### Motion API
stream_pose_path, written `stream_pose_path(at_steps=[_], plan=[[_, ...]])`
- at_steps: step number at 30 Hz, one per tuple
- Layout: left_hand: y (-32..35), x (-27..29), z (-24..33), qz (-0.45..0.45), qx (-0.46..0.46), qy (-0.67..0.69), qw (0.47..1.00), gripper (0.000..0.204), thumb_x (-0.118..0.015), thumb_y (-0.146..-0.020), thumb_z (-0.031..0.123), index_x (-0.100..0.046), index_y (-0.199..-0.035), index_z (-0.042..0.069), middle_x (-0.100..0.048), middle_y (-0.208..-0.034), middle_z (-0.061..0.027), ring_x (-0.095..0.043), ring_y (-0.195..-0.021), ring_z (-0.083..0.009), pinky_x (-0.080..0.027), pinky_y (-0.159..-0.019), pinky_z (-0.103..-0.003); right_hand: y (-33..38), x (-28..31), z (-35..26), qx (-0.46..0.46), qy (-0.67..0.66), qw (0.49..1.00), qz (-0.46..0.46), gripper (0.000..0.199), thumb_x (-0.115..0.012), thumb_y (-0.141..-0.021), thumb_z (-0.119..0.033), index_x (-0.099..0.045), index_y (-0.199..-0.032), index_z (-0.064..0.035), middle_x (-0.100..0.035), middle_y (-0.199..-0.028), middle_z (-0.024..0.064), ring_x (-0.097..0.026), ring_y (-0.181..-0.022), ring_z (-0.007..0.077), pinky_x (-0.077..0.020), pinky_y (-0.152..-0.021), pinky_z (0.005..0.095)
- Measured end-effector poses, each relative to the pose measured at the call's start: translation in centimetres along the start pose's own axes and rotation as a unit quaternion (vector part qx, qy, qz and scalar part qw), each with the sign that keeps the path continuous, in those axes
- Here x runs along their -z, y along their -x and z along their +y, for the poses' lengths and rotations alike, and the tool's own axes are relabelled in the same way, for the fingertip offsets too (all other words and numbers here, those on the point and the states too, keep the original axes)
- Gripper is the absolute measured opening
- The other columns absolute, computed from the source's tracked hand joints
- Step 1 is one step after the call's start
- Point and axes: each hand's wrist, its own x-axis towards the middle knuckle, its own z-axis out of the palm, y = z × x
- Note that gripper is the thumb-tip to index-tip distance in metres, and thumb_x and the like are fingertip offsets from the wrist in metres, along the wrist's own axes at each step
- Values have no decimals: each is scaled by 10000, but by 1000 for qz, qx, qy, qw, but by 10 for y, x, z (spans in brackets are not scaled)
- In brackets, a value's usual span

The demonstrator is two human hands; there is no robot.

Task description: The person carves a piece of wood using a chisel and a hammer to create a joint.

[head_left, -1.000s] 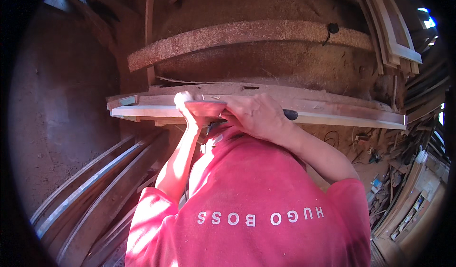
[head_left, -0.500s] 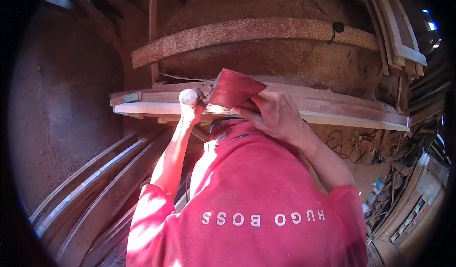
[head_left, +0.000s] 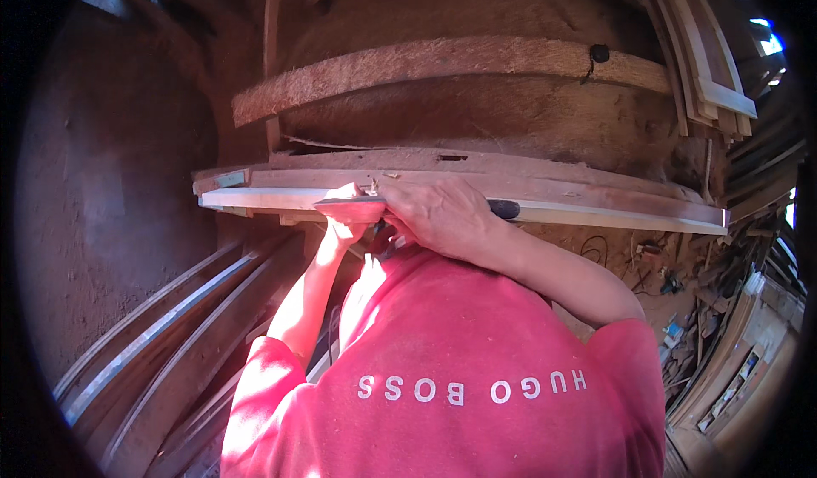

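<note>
My left hand (head_left: 345, 230), right hand (head_left: 444, 216) at red slab (head_left: 351, 210); finger grip hidden, can't tell. Loose hold could let slab slip.

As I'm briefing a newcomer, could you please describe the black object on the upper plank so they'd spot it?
From the long pale board, look up to the rough plank above. Toward its right end is the black object, rounded and trailing a thin cord, unlike the brown wood around it.
</note>
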Motion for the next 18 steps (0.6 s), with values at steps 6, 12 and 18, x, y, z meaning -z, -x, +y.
stream_pose_path(at_steps=[6, 12, 18], plan=[[4, 2, 7, 12, 35, 23, 999, 194, -664, -810, 228, -620, -886, 55, -603, -740, -60, -578, -633, -250, -441, -567, -352, -2, 0, -6, 34, -38, 999, 10, 317, -612, -934, -253, -588, -1182, -58, -704, -954, 134, -695, -790, 355, -558, -620, 451], [-11, -17, -17, 222, 132, -26, 966, 185, -625, -885, 244, -600, -908, 62, -591, -754, -31, -563, -640, -185, -440, -568, -313, -10, -3, -6, -31, 17, 999, -12, 217, -677, -881, -237, -605, -1007, -75, -687, -859, 135, -691, -769, 344, -550, -603, 446], [-51, 0, -40, 337, 169, 252, 892, 193, -585, -960, 259, -581, -929, 69, -579, -768, -1, -549, -647, -120, -440, -569, -275, 2, -1, 5, -65, -62, 994, 56, 250, -724, -864, -229, -631, -1031, -68, -684, -839, 147, -682, -774, 370, -537, -646, 464]])
